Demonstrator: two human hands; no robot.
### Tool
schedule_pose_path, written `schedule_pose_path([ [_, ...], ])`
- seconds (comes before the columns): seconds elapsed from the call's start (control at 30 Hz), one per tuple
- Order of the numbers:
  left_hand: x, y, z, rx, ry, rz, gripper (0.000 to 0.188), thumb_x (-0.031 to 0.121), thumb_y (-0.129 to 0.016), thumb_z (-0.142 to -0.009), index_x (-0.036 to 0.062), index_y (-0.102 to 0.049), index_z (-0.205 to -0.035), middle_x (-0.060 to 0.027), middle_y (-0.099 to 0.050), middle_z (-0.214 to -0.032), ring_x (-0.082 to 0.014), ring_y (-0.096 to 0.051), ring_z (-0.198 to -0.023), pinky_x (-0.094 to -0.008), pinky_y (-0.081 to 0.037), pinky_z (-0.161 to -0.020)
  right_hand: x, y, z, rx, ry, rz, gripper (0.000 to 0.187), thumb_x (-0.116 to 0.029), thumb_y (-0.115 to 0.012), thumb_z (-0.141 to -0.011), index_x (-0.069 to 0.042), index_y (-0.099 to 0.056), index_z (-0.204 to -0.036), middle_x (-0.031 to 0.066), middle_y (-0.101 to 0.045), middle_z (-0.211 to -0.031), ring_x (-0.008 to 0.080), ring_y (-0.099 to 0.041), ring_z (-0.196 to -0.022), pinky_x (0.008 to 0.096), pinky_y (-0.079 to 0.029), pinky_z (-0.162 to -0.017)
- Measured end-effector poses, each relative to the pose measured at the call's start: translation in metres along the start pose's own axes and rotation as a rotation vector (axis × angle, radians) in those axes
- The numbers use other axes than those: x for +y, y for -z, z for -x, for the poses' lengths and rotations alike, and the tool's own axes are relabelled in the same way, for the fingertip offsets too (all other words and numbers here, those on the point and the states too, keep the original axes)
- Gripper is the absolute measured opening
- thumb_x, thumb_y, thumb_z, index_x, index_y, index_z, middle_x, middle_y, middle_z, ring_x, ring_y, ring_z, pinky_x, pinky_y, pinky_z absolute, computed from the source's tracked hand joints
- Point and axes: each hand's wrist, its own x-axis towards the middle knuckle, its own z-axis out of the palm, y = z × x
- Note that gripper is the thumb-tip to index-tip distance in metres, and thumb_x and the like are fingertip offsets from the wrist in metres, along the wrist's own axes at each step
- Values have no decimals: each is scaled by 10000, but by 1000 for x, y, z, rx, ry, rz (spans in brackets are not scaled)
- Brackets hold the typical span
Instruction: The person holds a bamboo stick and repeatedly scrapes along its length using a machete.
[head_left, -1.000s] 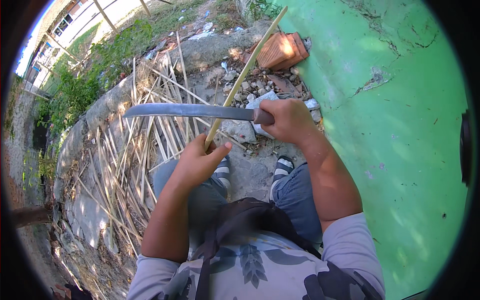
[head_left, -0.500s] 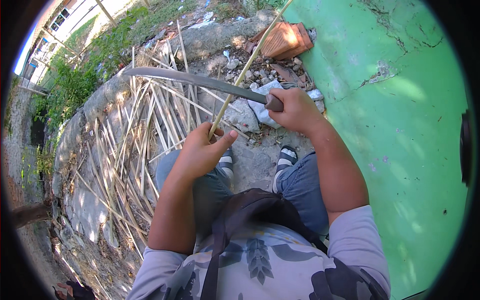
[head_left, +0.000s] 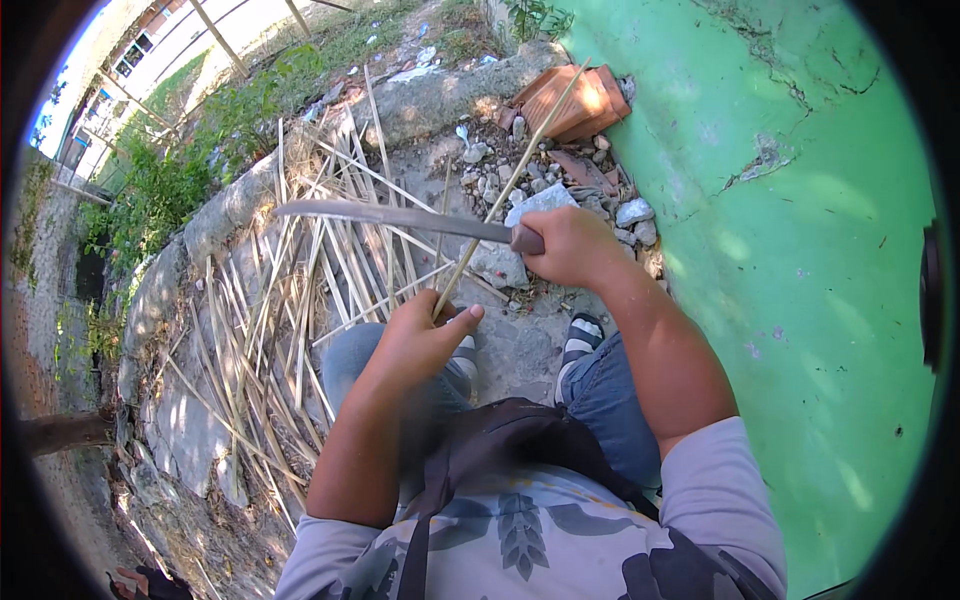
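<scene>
My right hand [head_left: 575,246] is wrapped round the brown handle of a machete [head_left: 400,216], whose long, slightly curved blade points left. In my left hand [head_left: 425,338] is the lower end of a thin, pale bamboo strip [head_left: 521,165], which slants up and away to the right. The blade crosses the strip a little above my left fingers and appears to touch it. The left thumb lies along the near side, and the strip's lowest end is hidden in that hand.
Many loose bamboo strips [head_left: 262,330] lie in a heap on the ground to the left. Beyond my feet are rubble [head_left: 490,183] and stacked orange roof tiles [head_left: 575,100]. A cracked green wall [head_left: 780,290] rises on the right. Green plants [head_left: 160,180] grow at far left.
The machete has come nearer to me along the strip, toward my left hand, and its blade is more level. The strip's far end has dropped lower into view.
</scene>
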Motion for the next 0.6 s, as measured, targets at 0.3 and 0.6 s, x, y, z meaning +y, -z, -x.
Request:
schedule_pose_path([
  [0.3, 15, 2, 0, 48, -14, 62, 529, 489, -779, -876, -19, -632, -906, -64, -605, -749, -151, -563, -687, -350, -472, -617, 2, 5, 6, 23, 116, -16, 171, -286, -721, -780, -147, -686, -874, 127, -707, -779, 367, -703, -778, 504, -529, -680],
  [0.6, 10, -1, -14, 94, -131, -51, 551, 504, -777, -880, -19, -604, -905, -73, -576, -731, -160, -550, -677, -355, -457, -591, -3, 11, 9, 42, 118, 71, 163, -286, -729, -762, -149, -681, -834, 141, -677, -729, 389, -686, -728, 513, -526, -647],
])
